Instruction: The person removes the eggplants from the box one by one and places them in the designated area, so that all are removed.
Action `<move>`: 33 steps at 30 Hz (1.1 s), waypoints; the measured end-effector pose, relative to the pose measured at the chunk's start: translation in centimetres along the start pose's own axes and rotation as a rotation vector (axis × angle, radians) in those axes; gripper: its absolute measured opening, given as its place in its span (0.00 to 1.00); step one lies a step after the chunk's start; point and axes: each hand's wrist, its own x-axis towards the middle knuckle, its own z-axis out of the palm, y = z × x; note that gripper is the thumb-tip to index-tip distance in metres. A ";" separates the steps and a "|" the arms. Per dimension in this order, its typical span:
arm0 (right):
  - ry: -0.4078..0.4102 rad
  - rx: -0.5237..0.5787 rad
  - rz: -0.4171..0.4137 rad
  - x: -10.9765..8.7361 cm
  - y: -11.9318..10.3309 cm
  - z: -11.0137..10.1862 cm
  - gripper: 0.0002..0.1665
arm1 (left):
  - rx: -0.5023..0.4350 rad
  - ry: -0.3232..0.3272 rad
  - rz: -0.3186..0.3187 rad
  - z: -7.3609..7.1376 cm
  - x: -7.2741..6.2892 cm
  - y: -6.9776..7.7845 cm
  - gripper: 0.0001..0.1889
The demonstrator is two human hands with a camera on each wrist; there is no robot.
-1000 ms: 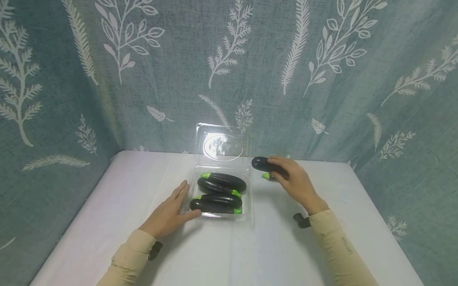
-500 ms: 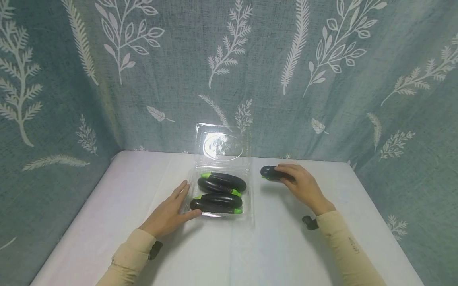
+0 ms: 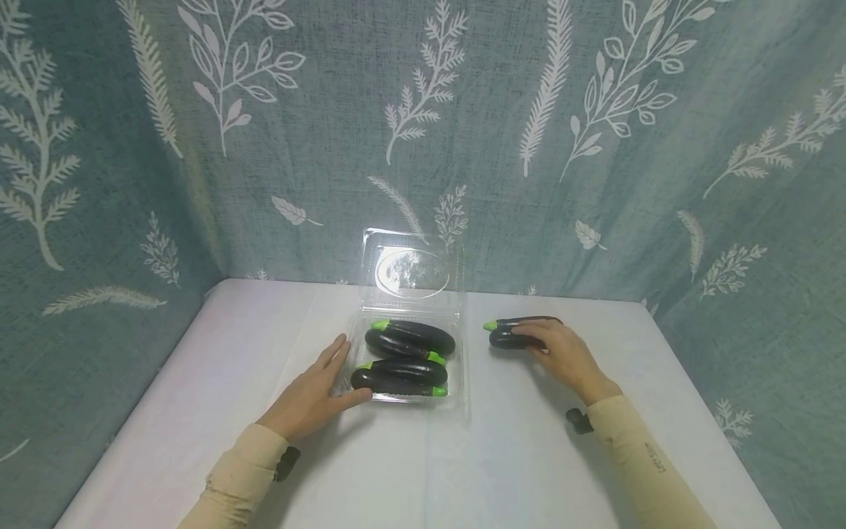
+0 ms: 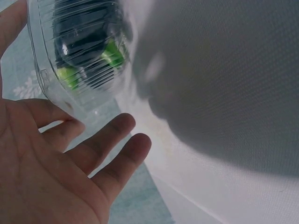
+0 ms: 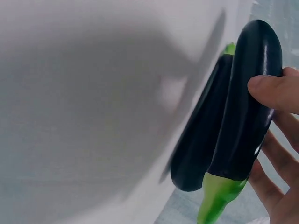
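My right hand (image 3: 562,356) grips a dark eggplant (image 5: 245,102) with a green stem end, thumb on one side and fingers on the other. Right alongside it, farther back in the head view, lies another eggplant (image 5: 201,128) on the white table. To the left stands a clear plastic clamshell box (image 3: 465,382), its base holding several eggplants (image 3: 410,336) laid crosswise with green ends alternating. At the box's left side rests my left hand (image 3: 311,397), fingers extended along the wall and thumb at the front left corner.
The box's transparent lid (image 3: 413,239) stands raised at the back, reflecting light. A patterned blue-green curtain (image 3: 330,147) rises behind the table (image 3: 396,470) and along both sides.
My right hand has lowered the eggplant and brought it toward the front, from over the other eggplant to beside it. The left hand and the box have stayed put.
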 end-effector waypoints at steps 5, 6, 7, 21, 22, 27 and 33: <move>-0.028 -0.052 -0.019 -0.1 0.3 0.6 0.28 | -0.005 0.003 0.001 0.0 0.0 -0.1 0.54; -0.032 -0.058 -0.021 -0.1 0.4 0.7 0.28 | -0.006 0.002 0.001 0.0 0.0 -0.1 0.54; -0.036 -0.063 -0.024 -0.1 0.5 0.8 0.28 | -0.007 0.002 0.001 0.0 0.0 -0.1 0.54; -0.024 -0.036 -0.010 -0.5 0.8 1.1 0.28 | -0.013 -0.008 -0.006 -0.2 -0.1 0.0 0.54; -0.022 -0.035 -0.010 -0.5 0.9 1.1 0.28 | -0.013 -0.008 -0.005 -0.2 -0.1 0.0 0.54; -0.011 -0.037 -0.002 -0.7 1.0 1.3 0.25 | -0.013 -0.005 -0.001 -0.2 -0.1 0.0 0.54; -0.009 -0.026 0.015 -0.7 0.8 1.2 0.23 | -0.009 0.001 0.004 -0.1 0.0 0.0 0.54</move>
